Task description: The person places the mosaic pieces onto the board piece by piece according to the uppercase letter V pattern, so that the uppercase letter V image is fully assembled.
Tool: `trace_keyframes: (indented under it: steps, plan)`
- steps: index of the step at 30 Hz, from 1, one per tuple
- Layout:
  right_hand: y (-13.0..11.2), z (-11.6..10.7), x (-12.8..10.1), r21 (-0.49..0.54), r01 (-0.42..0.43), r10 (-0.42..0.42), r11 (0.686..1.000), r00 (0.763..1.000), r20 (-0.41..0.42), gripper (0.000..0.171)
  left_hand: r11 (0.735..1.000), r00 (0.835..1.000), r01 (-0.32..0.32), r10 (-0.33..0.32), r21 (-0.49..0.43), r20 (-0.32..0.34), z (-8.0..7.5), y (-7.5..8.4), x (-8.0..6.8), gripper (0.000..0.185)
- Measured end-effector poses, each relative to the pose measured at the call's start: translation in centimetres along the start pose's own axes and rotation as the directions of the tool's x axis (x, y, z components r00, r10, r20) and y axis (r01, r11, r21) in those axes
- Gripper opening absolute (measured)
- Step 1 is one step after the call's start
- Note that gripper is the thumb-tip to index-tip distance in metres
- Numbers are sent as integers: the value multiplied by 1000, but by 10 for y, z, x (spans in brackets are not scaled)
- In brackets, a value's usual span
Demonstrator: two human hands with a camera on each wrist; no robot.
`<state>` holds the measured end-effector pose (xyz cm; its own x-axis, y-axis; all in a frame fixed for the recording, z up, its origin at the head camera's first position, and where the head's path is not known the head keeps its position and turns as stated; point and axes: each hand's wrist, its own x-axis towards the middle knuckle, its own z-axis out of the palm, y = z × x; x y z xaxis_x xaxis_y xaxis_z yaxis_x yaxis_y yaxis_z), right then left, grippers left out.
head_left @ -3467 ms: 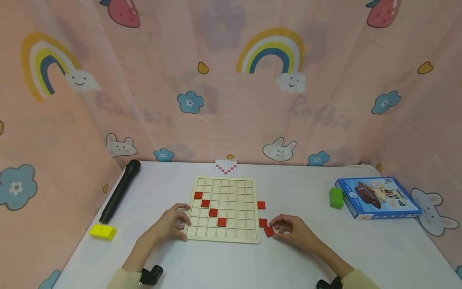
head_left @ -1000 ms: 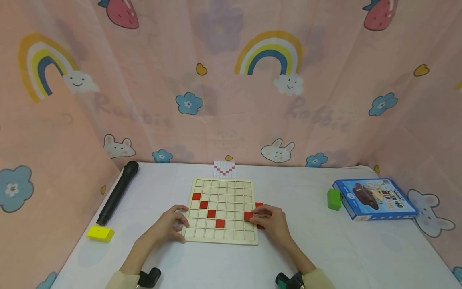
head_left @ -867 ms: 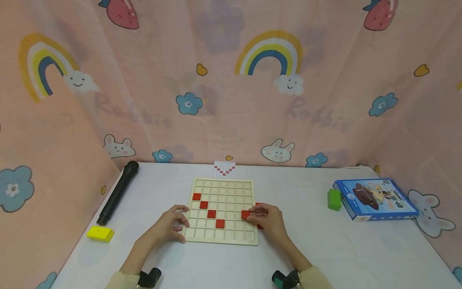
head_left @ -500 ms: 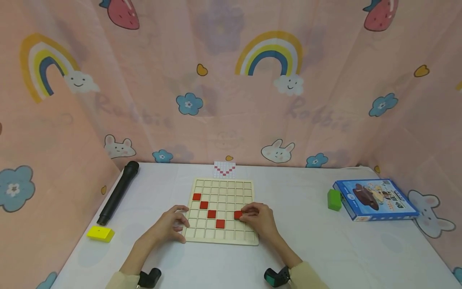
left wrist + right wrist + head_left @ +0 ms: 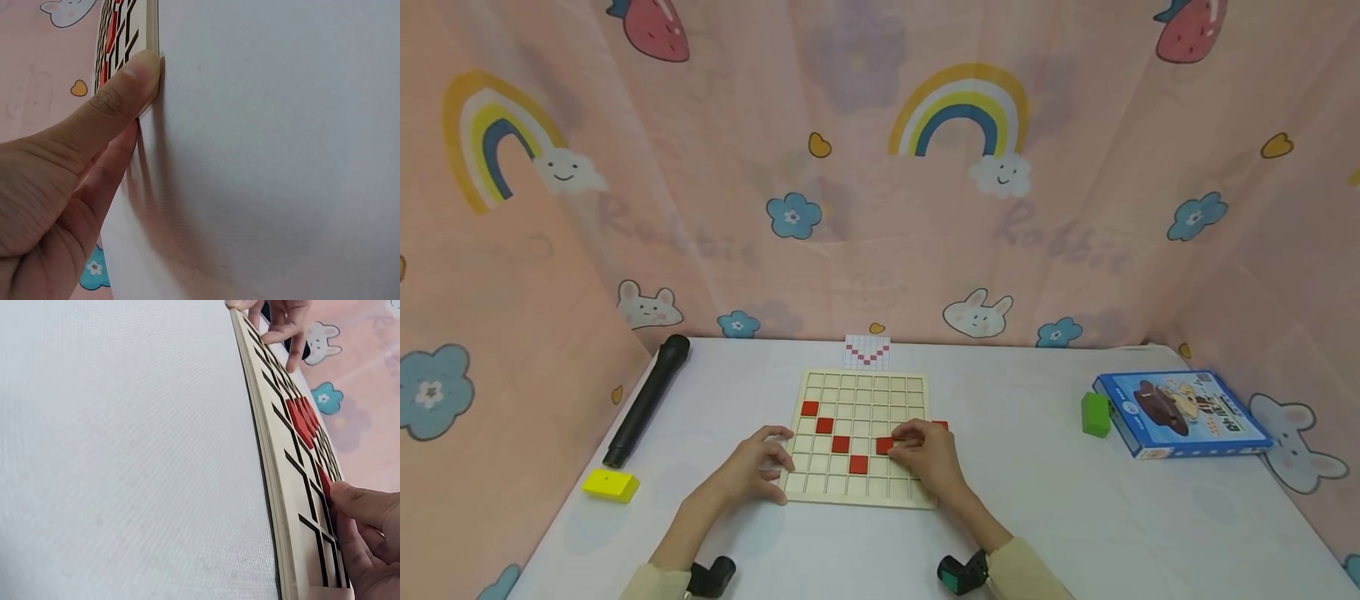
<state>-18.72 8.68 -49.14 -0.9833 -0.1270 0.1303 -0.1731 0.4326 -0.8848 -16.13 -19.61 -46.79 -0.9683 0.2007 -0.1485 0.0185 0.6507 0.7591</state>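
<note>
A wooden grid board lies on the white table in the head view. Red square tiles fill several cells in a diagonal that runs down to the right. My right hand pinches another red tile over the board, just right of the lowest tile and one row higher. In the right wrist view, the thumb presses on this tile. My left hand grips the board at its near left corner, thumb on the edge. Part of one loose red tile shows past my right hand.
Behind the board stands a small card with a red V pattern. At left are a black microphone-like cylinder and a yellow block. A green block and a blue box sit at right.
My right hand has picked up a red tile from beside the board and carried it left over the grid. The left hand stays at the board's corner.
</note>
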Motion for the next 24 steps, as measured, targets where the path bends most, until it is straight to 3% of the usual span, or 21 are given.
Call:
trace_keyframes:
  steps: [12,17,24]
  plan:
    - [-3,-4,0,63,-1,-2,998,999,39,23,999,999,-36,36,-4,16,0,-2,0,36]
    - [-3,-21,-3,89,-78,78,993,997,8,24,1000,1000,-20,20,5,17,1,0,1,35]
    - [8,-55,-10,-19,-159,159,987,987,-19,28,1000,1000,-9,9,26,0,1,1,2,37]
